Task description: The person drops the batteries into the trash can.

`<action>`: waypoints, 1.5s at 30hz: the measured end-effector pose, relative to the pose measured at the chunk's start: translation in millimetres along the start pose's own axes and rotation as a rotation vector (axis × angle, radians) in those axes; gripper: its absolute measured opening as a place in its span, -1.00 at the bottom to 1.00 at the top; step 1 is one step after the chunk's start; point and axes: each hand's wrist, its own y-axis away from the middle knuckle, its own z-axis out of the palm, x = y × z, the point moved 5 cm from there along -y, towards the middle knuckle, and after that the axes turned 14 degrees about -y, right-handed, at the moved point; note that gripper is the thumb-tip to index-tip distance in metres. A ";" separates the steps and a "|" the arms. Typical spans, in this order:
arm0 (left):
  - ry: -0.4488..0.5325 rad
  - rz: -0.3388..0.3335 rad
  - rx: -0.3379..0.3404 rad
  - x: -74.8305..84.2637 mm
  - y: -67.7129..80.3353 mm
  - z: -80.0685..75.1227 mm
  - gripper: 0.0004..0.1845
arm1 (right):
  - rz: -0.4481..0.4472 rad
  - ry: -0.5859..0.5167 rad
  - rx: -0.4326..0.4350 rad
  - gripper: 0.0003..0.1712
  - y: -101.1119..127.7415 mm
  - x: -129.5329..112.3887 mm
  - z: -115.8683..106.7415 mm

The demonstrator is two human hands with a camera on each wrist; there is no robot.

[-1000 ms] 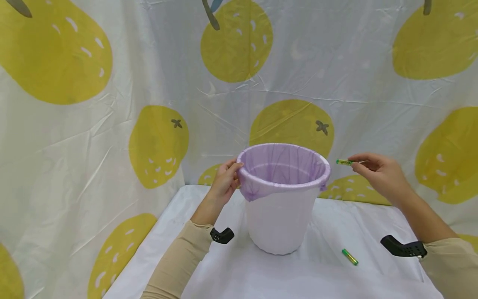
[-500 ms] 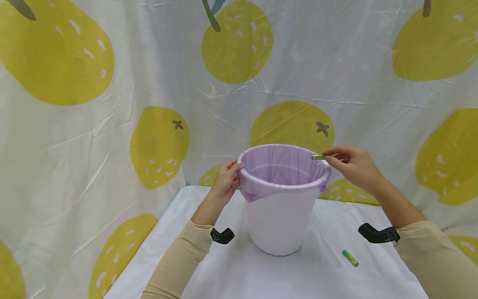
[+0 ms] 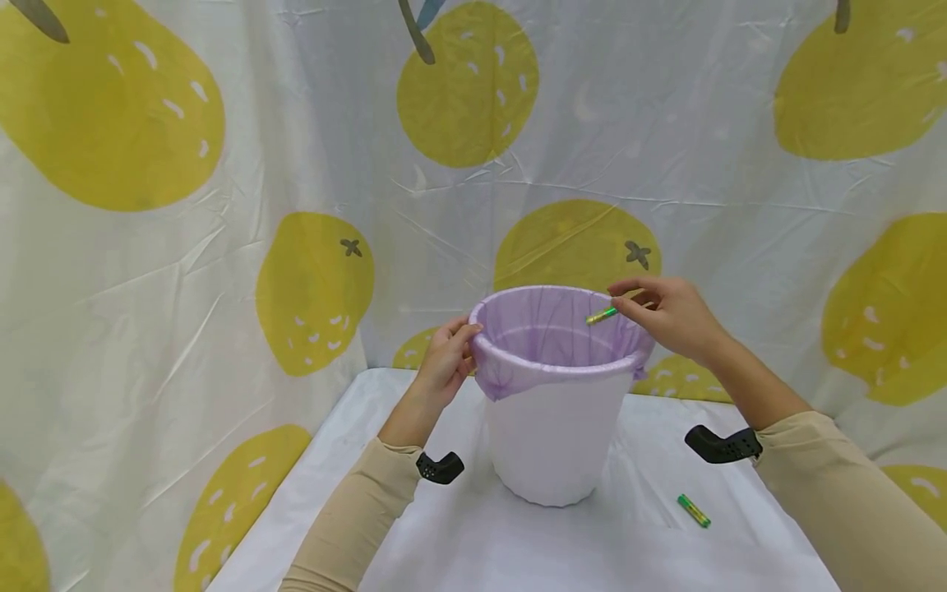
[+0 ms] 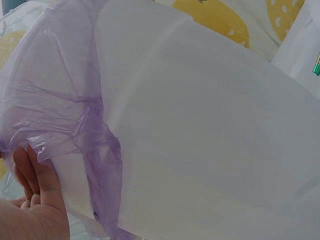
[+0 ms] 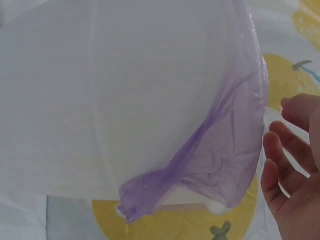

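Note:
In the head view my left hand [image 3: 445,359] grips the rim of a white wastebasket [image 3: 555,436] on its left side, thumb over the edge. A thin purple bin liner [image 3: 510,370] lines the basket and folds over its rim. My right hand [image 3: 669,316] is above the rim's right side, thumb and index finger apart. A green and gold battery [image 3: 601,316] is tilted just off the thumb tip, over the basket's mouth. The right wrist view shows the right hand [image 5: 297,165] with spread fingers beside the liner; no battery is visible there. The basket's bottom inside is hidden.
Another green and gold battery [image 3: 693,511] lies on the white cloth [image 3: 459,534] to the basket's front right. Behind and to the left hangs a white curtain [image 3: 666,99] with yellow fruit prints. Black wrist-worn devices [image 3: 723,444] sit by both sleeves.
My right hand has moved left with the battery to above the basket's mouth. Its thumb and finger have parted, and the battery has tipped downward. The left hand has kept its place.

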 end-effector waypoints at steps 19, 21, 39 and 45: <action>0.000 -0.006 0.007 0.0 1.7 0.8 -0.54 | 0.023 -0.022 -0.011 -0.80 15.7 3.6 -5.5; 0.000 -0.007 0.007 -0.2 1.5 1.0 -0.53 | 0.018 -0.023 -0.011 -0.82 17.7 4.9 -6.2; 0.015 0.001 0.002 0.7 1.4 0.8 -0.55 | 0.004 -0.008 0.014 -0.79 40.5 19.6 -15.2; 0.012 0.004 0.013 0.4 0.6 0.6 -0.54 | 0.002 -0.013 0.020 -0.79 52.0 22.1 -21.9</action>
